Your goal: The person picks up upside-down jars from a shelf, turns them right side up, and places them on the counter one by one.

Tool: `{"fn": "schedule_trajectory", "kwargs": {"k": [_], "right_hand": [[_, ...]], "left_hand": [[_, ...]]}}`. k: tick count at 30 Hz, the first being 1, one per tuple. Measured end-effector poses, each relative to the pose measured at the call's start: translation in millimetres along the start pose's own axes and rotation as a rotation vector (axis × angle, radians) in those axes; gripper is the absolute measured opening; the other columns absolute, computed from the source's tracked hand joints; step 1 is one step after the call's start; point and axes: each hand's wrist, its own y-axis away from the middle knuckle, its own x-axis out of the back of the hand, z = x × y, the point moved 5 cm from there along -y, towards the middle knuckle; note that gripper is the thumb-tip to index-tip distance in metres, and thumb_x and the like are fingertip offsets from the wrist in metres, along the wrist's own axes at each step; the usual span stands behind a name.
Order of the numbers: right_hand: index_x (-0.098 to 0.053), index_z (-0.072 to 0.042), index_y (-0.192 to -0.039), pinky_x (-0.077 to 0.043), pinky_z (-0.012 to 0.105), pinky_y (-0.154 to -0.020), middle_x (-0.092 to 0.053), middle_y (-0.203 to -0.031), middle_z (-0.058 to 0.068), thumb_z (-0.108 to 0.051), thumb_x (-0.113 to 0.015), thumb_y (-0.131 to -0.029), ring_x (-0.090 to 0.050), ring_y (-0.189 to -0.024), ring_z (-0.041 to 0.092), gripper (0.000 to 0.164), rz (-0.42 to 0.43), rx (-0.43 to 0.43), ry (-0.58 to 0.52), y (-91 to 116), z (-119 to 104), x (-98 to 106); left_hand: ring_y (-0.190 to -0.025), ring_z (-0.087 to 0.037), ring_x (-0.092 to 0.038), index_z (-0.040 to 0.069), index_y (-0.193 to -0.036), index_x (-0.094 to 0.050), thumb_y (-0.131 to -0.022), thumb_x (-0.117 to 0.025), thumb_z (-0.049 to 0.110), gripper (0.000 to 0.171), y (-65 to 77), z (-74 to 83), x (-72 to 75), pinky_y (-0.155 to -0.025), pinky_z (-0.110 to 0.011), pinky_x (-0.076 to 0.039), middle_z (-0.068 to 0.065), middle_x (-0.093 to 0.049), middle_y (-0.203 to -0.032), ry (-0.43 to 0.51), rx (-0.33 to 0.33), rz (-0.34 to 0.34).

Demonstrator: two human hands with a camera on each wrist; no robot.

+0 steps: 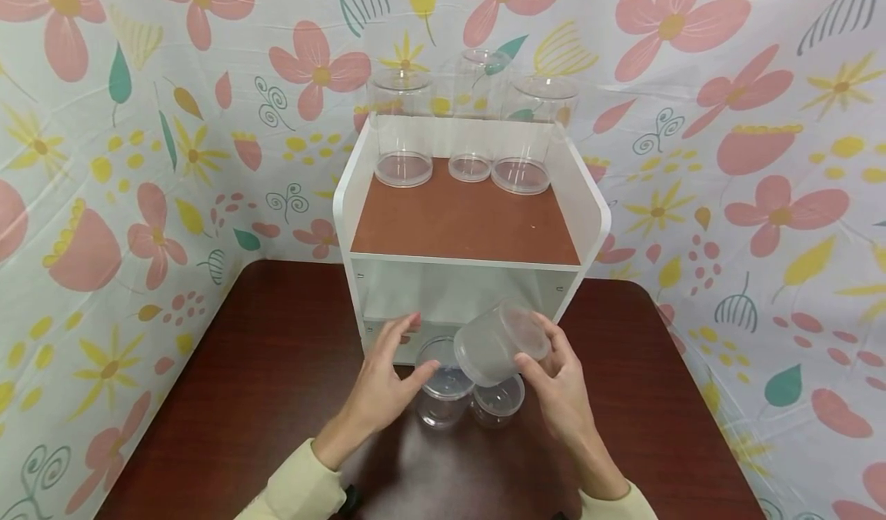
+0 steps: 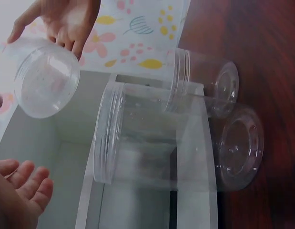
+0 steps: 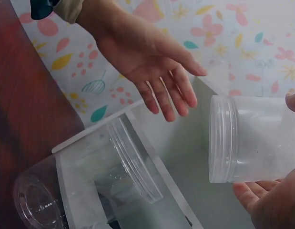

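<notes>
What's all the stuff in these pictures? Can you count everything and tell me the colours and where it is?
Top jars: 3, clear, standing on the shelf unit
Cloudy jar: 1, whitish see-through, tilted in the right hand
Table jars: 2, clear, side by side in front of the shelf unit
Shelf unit: 1, white with a brown top board, on the table
Table: 1, dark reddish brown, underneath
Flowery cloth: number unclear, white with pink, yellow and green, behind and around
Sleeves: 2, pale yellowish, at the bottom
Left hand: 1, beside the cloudy jar, not touching
Right hand: 1, holding the cloudy jar
</notes>
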Motion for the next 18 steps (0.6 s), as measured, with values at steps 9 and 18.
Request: {"fn": "schedule_trajectory", "kwargs": {"k": [9,18], "right_hand": [[-0.038,0.008,-0.148,-0.054,0.026,-0.094,-0.062,-0.132,0.004,0.014,-0.057,-0.093,-0.065,-0.115,0.013,0.059,-0.002,-0.021,0.034,3,3,-4],[-0.039,0.009,-0.147,-0.055,0.027,-0.093,-0.063,-0.132,0.005,0.014,-0.059,-0.092,-0.065,-0.115,0.015,0.059,-0.012,-0.017,0.026,5,5,-9]], "left_hand": [[-0.135,-0.024,-0.050,0.004,-0.155,-0.044,-0.085,-0.086,0.032,0.087,2.7,4.5,-14.2,-0.110,-0.054,-0.041,-0.007,-0.054,-0.146,-0.012,0.099,-0.159],[-0.140,-0.020,-0.046,0.008,-0.159,-0.037,-0.081,-0.089,0.039,0.098,2.7,5.0,-23.6,-0.112,-0.053,-0.040,-0.001,-0.049,-0.152,0.031,0.166,-0.244]]}}
